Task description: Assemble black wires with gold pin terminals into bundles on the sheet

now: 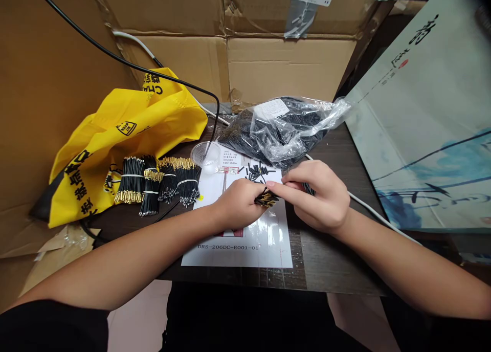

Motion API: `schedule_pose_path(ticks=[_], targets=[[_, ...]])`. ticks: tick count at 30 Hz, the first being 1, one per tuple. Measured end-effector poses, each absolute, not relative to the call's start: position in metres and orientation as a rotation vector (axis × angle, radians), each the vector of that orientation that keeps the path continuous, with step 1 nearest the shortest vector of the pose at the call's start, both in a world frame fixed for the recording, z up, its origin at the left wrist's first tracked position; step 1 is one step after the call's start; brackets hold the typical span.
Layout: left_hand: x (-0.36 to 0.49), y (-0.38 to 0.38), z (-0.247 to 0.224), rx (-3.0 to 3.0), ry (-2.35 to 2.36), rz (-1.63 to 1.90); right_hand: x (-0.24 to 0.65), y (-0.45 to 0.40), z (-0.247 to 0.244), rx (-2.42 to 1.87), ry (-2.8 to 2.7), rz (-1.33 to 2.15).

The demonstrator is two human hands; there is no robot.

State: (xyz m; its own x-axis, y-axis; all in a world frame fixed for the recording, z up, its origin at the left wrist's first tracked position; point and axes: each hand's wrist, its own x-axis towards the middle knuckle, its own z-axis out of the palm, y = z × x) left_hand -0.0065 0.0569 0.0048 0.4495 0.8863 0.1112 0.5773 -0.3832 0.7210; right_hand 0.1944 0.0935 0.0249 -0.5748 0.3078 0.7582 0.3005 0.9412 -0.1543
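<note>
My left hand (pixel 241 202) is closed around a bundle of black wires with gold terminals (pixel 267 198), whose gold ends stick out toward my right hand. Close beside it, my right hand (pixel 320 196) pinches with thumb and index finger at the top of the bundle; what lies between those fingertips is too small to make out. Short black tube pieces (pixel 256 173) lie loose on the paper just beyond my hands. Under the hands is a white printed sheet (pixel 245 257) in a clear cover. Rubber-banded wire bundles (pixel 132 178) stand to the left.
A clear plastic cup (pixel 206 155) sits at the sheet's far left corner. Behind it lies a clear bag of black parts (pixel 284 127). A yellow bag (pixel 126 122) is at the left, cardboard boxes (pixel 291 65) at the back, a painted panel (pixel 429 116) at the right. A black cable (pixel 126 61) hangs across.
</note>
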Motion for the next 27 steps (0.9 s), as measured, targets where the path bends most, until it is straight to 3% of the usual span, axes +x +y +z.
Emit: schedule_pose_path(ticks=[10,20,27], targets=[[-0.006,0.054,0.016,2.061,1.213,0.611,0.188,0.090,0.031,-0.506,-1.982,0.107],[-0.006,0.053,0.015,2.131,1.159,0.701,0.181,0.077,0.038,-0.498,-1.760,0.605],[-0.008,0.052,0.007,2.251,1.309,0.692,0.179,0.075,0.045,-0.516,-1.824,0.582]])
